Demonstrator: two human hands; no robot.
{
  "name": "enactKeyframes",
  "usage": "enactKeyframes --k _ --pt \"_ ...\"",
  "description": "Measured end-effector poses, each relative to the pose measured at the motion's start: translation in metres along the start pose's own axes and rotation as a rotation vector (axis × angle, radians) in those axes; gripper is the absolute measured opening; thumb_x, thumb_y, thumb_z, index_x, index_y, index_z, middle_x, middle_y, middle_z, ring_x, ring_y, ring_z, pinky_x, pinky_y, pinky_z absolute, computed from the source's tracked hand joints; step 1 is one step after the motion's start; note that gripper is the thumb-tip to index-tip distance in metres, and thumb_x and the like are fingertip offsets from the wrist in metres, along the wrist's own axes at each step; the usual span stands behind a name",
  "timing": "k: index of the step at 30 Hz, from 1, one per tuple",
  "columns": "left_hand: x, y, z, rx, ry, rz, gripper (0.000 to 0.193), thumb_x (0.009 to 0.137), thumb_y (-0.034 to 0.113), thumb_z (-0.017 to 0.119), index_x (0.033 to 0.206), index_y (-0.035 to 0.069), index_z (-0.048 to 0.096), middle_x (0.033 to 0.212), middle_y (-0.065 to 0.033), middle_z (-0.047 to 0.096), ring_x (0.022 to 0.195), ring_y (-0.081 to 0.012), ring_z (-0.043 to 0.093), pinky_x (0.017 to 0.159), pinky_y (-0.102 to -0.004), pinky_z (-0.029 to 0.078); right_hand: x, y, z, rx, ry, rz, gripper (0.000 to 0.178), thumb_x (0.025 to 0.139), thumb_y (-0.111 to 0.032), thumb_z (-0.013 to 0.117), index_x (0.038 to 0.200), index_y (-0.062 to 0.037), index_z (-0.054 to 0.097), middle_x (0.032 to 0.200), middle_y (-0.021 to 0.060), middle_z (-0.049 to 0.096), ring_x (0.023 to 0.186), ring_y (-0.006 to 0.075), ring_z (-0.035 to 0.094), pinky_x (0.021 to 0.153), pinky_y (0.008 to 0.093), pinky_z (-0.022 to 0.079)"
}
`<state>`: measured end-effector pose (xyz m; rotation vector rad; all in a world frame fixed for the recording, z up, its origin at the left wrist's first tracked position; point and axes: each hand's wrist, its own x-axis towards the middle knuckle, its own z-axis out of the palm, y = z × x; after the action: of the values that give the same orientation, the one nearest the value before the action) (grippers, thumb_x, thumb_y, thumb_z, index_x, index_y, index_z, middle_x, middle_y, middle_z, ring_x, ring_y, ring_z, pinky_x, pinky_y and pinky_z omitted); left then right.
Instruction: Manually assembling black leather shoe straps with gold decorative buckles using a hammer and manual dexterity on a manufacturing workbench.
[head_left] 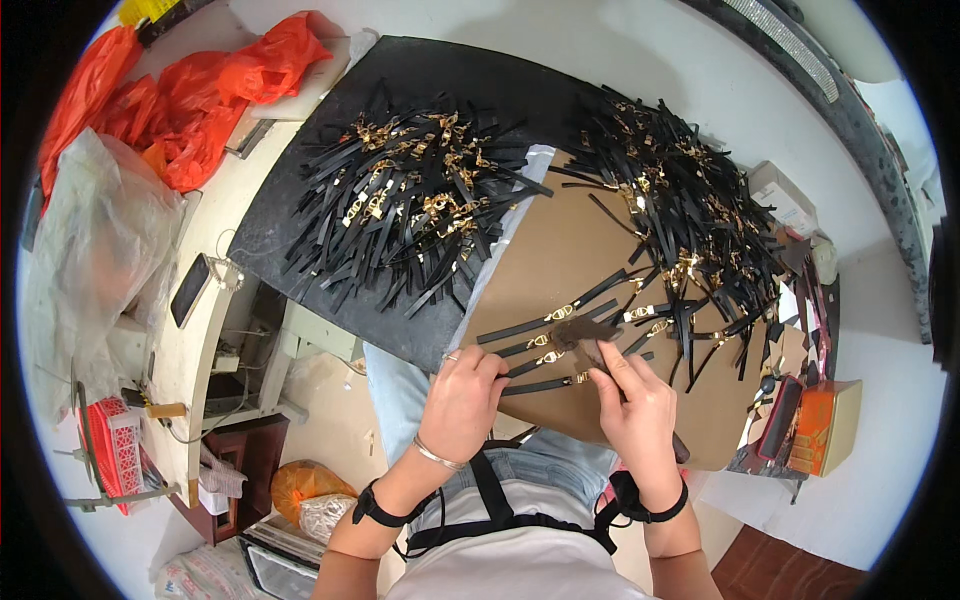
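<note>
Several black straps with gold buckles lie side by side on a brown board (540,250) in front of me. My left hand (462,402) is closed, thumb and fingers pinching the left end of the nearest strap (537,387). My right hand (637,405) wraps round the handle of a dark brown hammer (590,333). The hammer head is over the straps, hiding parts of them, and the handle's end shows below my palm. Just beyond the hammer lies another buckled strap (515,328).
A large heap of black straps with gold buckles (400,215) covers the black tabletop (330,255) at left; a second heap (690,200) lies at right. An orange box (825,428) stands at the right edge. A phone (190,291) rests on a pale side table (215,255) under red bags (215,95).
</note>
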<state>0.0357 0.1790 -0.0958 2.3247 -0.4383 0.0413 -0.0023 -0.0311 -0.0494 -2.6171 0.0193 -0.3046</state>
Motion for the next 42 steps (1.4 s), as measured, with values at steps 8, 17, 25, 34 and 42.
enactKeyframes --k 8,17,25,34,42 --pt "-0.001 -0.003 0.001 0.018 0.007 0.01 0.012 0.079 0.002 0.074 0.089 0.003 0.067 0.087 -0.0118 0.061 0.086 -0.0338 0.061 0.079 -0.0425 0.05 0.005 -0.009 0.003 -0.009 -0.063 -0.066 0.043 0.087 -0.013 0.074 0.13 -0.0144 0.067 0.08 0.0116 0.061 0.062 0.0334 0.064 0.054 0.0424 0.051" --pt "-0.002 0.001 0.003 0.028 0.021 0.031 0.012 0.08 0.002 0.073 0.09 0.003 0.067 0.088 -0.0123 0.061 0.088 -0.0346 0.06 0.08 -0.0428 0.05 0.029 0.017 0.009 -0.009 0.047 0.033 0.041 0.091 -0.013 0.069 0.132 -0.0113 0.065 0.081 0.0147 0.064 0.065 0.0339 0.065 0.057 0.0412 0.051" --pt "0.02 0.015 -0.001 0.045 0.044 0.071 0.006 0.082 0.003 0.072 0.086 0.003 0.068 0.086 -0.013 0.063 0.083 -0.035 0.061 0.077 -0.0428 0.05 0.019 0.01 0.019 0.086 0.026 -0.047 0.041 0.087 -0.012 0.073 0.128 -0.0132 0.067 0.078 0.0115 0.062 0.064 0.0345 0.063 0.056 0.0423 0.052" --pt "0.073 0.037 0.063 0.008 -0.095 0.149 0.015 0.08 0.01 0.076 0.089 0.003 0.066 0.086 -0.0139 0.063 0.081 -0.0351 0.063 0.075 -0.044 0.052 -0.058 0.065 -0.046 0.253 0.364 0.327 0.037 0.09 0.0 0.069 0.126 0.0043 0.066 0.095 0.0167 0.072 0.081 0.0183 0.066 0.076 0.0301 0.052" --pt "0.044 0.046 0.027 0.185 -0.104 0.458 0.019 0.078 0.0 0.067 0.097 0.003 0.067 0.092 -0.0104 0.061 0.087 -0.0313 0.061 0.077 -0.0419 0.052 -0.111 0.103 -0.041 0.426 0.336 0.633 0.044 0.092 -0.002 0.069 0.135 -0.0001 0.062 0.096 0.0035 0.068 0.078 0.0082 0.057 0.073 0.0242 0.05"
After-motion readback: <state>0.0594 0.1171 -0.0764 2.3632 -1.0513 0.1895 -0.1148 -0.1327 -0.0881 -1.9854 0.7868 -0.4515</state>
